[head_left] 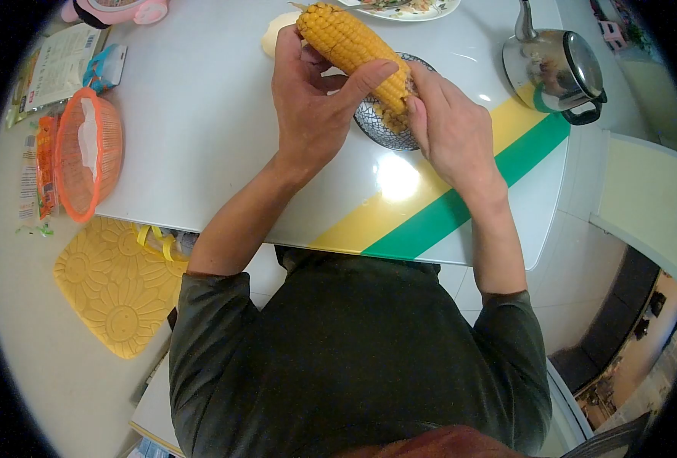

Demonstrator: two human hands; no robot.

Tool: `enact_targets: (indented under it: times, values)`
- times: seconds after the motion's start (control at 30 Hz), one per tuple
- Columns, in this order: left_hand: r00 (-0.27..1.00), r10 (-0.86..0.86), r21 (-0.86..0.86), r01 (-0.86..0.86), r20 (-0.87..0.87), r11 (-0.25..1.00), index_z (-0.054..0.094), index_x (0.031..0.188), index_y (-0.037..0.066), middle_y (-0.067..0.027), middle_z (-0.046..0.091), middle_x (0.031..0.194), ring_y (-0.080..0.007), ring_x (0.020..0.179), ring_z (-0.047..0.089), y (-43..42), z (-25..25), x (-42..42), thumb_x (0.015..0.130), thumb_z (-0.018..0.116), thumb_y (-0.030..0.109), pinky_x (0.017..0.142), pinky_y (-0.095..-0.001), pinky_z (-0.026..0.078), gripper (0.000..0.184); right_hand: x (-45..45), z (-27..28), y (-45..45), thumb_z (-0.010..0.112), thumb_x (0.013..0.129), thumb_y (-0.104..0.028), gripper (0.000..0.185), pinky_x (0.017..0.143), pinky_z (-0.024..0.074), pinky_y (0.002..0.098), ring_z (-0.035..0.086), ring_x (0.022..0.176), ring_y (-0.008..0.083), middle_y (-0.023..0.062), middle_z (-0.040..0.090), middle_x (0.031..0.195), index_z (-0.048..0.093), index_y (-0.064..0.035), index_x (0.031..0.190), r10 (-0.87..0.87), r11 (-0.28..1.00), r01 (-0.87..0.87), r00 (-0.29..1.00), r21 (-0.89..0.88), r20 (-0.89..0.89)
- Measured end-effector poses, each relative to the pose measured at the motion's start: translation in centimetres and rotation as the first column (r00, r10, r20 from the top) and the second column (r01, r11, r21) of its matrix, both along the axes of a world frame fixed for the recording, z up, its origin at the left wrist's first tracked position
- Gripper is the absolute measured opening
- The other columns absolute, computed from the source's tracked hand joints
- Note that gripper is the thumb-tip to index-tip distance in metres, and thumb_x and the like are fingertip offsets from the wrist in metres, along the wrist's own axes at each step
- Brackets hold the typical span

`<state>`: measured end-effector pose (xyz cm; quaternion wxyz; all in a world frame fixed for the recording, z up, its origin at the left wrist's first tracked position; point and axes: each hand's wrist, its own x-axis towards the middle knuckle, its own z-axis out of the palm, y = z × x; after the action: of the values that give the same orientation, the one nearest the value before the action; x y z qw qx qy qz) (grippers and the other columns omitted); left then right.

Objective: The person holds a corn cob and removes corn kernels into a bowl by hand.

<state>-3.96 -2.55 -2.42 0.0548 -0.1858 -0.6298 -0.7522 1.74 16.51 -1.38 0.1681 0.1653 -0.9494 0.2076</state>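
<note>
A yellow corn cob [346,42] is held slanting over the table, its far end up and to the left. My left hand [308,114] is closed around its middle, with the thumb laid along the near side. At the lower end of the cob, my right hand [453,126] is closed with its thumb and fingers against the kernels; part of that end is hidden. Beneath the cob stands a bowl with a dark crackle pattern [384,140], and loose kernels [393,120] lie in it. Behind my left hand a pale round item [276,34] is partly covered.
A metal pot with a handle [548,69] stands at the right of the white table [201,153]. A plate of food [430,9] is at the back. On the left are an orange basket [109,145], several packages [64,65] and a pink object [121,11]. A yellow cushion [117,282] lies below.
</note>
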Motion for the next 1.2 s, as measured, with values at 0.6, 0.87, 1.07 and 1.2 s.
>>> enact_targets:
  times: [0.6, 0.87, 1.07, 1.2]
  values:
    - [0.999, -0.015, 0.011, 0.015, -0.029, 1.0, 0.043, 0.123, 0.001, -0.0164, 0.07, 0.115, -0.022, 0.102, 0.077, 0.13, -0.31, 0.12, 0.093, 0.089, 0.014, 0.08, -0.0311, 0.069, 0.057, 0.21, 0.45, 0.01, 0.063, 0.106, -0.032, 0.038, 0.072, 0.0585, 0.0469, 0.072, 0.099, 0.0367, 0.0142, 0.072, 0.111, 0.06, -0.0037, 0.132, -0.006, 0.997, 0.01, 0.999, -0.078, 0.054]
    - [1.0, -0.019, -0.021, 0.019, -0.018, 1.0, 0.044, 0.125, 0.0, -0.0157, 0.07, 0.115, -0.0219, 0.103, 0.077, 0.0, -0.29, 0.31, 0.092, 0.09, 0.016, 0.08, -0.03, 0.069, 0.059, 0.13, 0.23, 0.23, 0.061, 0.108, -0.024, 0.028, 0.072, 0.0587, 0.0471, 0.072, 0.098, 0.0367, 0.0144, 0.073, 0.108, 0.062, -0.0074, 0.131, -0.022, 0.995, 0.03, 0.997, -0.095, 0.076]
    - [0.997, -0.013, -0.025, 0.011, -0.08, 1.0, 0.043, 0.125, 0.0, -0.0153, 0.069, 0.117, -0.0218, 0.106, 0.076, 0.13, -0.37, 0.19, 0.091, 0.091, 0.015, 0.08, -0.0298, 0.069, 0.06, 0.08, 0.65, 0.25, 0.057, 0.11, -0.023, 0.027, 0.082, 0.0594, 0.0468, 0.072, 0.104, 0.0388, 0.0148, 0.075, 0.116, 0.066, -0.0085, 0.131, -0.017, 0.969, 0.052, 0.989, -0.24, 0.146]
    - [0.995, 0.007, -0.018, -0.009, -0.102, 1.0, 0.043, 0.124, 0.0, -0.0154, 0.068, 0.117, -0.0224, 0.106, 0.076, 0.03, -0.21, 0.06, 0.092, 0.09, 0.013, 0.081, -0.0305, 0.069, 0.058, -0.03, 0.4, 0.76, 0.06, 0.109, -0.026, 0.031, 0.088, 0.0593, 0.0456, 0.072, 0.107, 0.0391, 0.0156, 0.075, 0.122, 0.067, -0.0081, 0.134, 0.059, 0.932, -0.019, 0.993, -0.363, 0.099]
